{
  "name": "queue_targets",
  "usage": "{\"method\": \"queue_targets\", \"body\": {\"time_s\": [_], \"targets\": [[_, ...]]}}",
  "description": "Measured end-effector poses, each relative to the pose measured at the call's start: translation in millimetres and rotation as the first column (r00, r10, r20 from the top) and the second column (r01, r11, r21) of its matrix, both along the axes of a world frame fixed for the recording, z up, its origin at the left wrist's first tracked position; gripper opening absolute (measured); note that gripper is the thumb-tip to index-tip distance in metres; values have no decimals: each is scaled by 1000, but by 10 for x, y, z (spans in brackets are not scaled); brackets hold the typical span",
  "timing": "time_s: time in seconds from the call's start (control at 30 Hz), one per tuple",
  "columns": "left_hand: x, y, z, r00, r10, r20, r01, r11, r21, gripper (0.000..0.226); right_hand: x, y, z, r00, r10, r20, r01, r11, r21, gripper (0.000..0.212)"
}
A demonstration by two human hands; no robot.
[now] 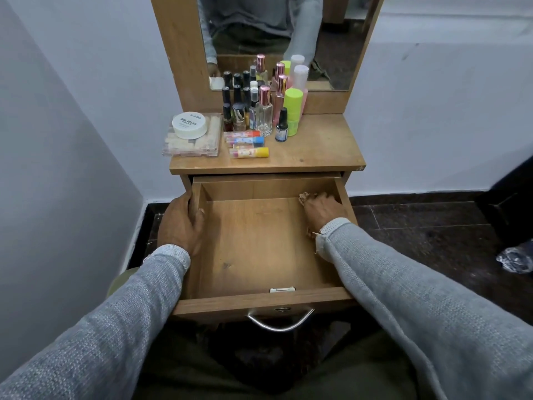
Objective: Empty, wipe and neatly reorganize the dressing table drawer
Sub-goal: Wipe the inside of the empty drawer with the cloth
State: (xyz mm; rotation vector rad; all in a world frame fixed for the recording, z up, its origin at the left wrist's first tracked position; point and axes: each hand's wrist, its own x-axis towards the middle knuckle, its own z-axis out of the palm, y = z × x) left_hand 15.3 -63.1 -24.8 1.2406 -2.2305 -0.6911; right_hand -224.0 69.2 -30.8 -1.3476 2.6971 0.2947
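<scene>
At frame centre, the emptied drawer [259,243] gets wiped: the right hand [323,207] bunches a cloth [305,196] into its upper-right corner, the left hand [180,220] clasping the left wall. Firm overlapping strokes suit best; cosmetics [253,111] wait on the tabletop [317,148].

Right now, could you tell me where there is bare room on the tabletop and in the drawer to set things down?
The tabletop is bare on its right side, beyond the bottles; its left is crowded by those, the nail box and lip balms. The drawer floor lies bare between the left hand on its wall and the right hand holding a cloth.
</scene>
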Motion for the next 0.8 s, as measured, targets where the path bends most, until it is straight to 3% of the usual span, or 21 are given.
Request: {"method": "queue_targets", "body": {"time_s": [0.37,0.5,0.67,0.8], "targets": [[0,-3,-17,1000,-4,-7,4,1000,-10,34,53,-24,-67,997,-79,-19,79,996,29,35],[7,0,-19,1000,-2,-9,2,1000,-13,35,21,27,-66,1000,-14,9,13,993,115,38],[9,1,-11,1000,3,-2,-3,1000,-12,36,0,43,-52,999,47,-7,-46,997,69,37],[-1,5,-5,1000,1,19,-1,1000,-16,35,-7,-30,51,997,-30,75,29,999,19,36]]}}
